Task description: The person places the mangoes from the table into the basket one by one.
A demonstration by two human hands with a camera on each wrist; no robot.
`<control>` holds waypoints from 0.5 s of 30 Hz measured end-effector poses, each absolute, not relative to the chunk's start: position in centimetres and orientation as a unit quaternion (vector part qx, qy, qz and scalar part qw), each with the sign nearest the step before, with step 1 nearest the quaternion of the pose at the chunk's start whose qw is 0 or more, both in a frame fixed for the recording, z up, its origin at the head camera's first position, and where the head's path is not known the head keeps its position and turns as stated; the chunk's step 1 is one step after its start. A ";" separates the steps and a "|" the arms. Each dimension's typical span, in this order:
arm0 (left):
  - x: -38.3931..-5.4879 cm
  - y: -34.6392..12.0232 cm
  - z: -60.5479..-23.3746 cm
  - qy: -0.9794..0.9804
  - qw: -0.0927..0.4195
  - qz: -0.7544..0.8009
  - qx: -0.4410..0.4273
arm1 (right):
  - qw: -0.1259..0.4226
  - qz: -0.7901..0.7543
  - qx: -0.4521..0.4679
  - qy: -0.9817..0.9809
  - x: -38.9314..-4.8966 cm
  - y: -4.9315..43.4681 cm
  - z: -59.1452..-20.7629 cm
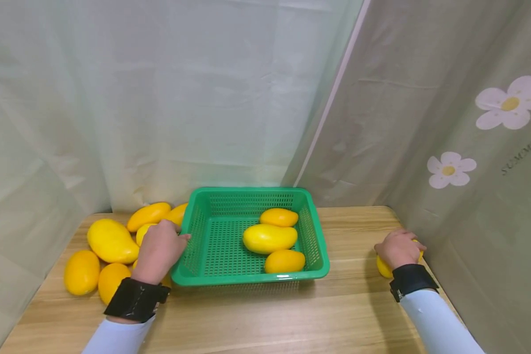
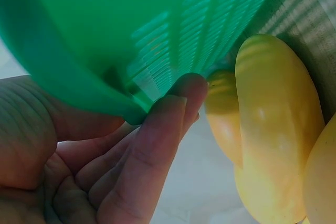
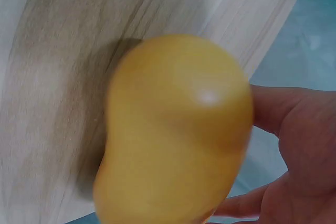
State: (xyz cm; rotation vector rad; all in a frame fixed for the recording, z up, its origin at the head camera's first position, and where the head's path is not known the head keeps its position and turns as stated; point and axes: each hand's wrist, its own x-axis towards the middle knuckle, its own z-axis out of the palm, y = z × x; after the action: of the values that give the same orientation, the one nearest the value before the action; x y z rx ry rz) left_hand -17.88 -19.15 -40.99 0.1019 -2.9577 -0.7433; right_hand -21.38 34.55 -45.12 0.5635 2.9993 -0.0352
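1. left hand (image 1: 159,251): at the left side of the green basket (image 1: 230,280), clamped on its rim, thumb on one side and fingers on the other, as the left wrist view shows.
2. right hand (image 1: 398,248): well apart from the basket, near the table's right edge; thumb and fingers wrapped about the held mango (image 3: 178,129). whether its underside touches the wood, cannot tell.
3. green basket: mid-table, perforated walls, near the back edge. inside, along its right half, three mangoes (image 1: 270,239) in a front-to-back row; the middle one is largest.
4. loose mangoes (image 1: 111,242): clustered on the table (image 1: 265,319) left of the basket, around the left hand; some partly hidden by hand and rim, so full count not readable.
5. wrists: black bands (image 1: 138,300), pale blue sleeves (image 1: 438,319).
6. surroundings: light curtains (image 1: 225,98) behind and at both sides; printed flowers (image 1: 510,103) at right.
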 end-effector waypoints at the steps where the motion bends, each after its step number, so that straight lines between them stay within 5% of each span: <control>1: -17.9 -19.2 -41.0 -0.968 0.045 -0.244 0.033 | 0.043 -0.016 0.186 0.981 -21.4 34.5 -45.2; 15: -17.9 -19.2 -41.1 -0.968 0.043 -0.243 0.037 | 0.040 -0.081 0.204 0.975 -21.2 34.1 -45.5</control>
State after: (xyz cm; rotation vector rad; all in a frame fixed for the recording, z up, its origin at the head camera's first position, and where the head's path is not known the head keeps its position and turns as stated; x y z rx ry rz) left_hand -17.90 -19.20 -41.10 0.1120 -2.9608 -0.7444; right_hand -21.22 34.13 -45.52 0.6252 2.9860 -0.2473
